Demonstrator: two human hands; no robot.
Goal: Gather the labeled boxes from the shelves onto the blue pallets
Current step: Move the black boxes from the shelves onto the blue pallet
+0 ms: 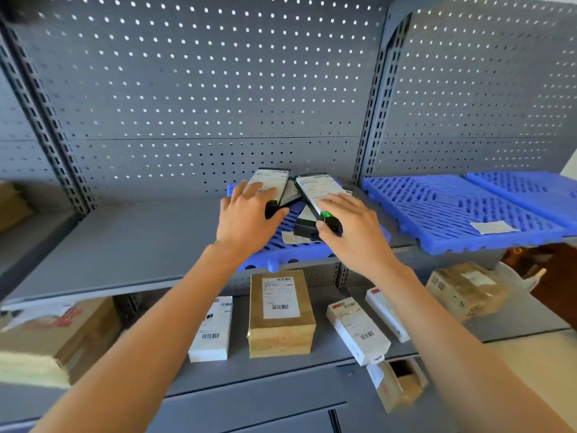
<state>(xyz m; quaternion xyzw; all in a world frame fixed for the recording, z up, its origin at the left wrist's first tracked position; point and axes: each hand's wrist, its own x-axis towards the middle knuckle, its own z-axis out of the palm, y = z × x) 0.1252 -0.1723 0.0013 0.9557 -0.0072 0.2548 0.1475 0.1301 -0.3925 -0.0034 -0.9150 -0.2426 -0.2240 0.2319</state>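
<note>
On the lower shelf (312, 367) nearest you, a brown box (281, 314) is sitting among white boxes (212, 329). Above, your left hand (246, 217) is gripping one black box (271, 185) and your right hand (352, 229) another (318, 195), both lying on the blue pallet (281, 245). Further right, two more pallets (452, 210) are waiting.

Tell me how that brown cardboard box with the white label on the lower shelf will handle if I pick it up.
The brown cardboard box looks stiff: its edges stay square. It lies flat on a broad face, so it probably won't tip or roll. Its matte cardboard should grip well; weight can't be judged.
</note>
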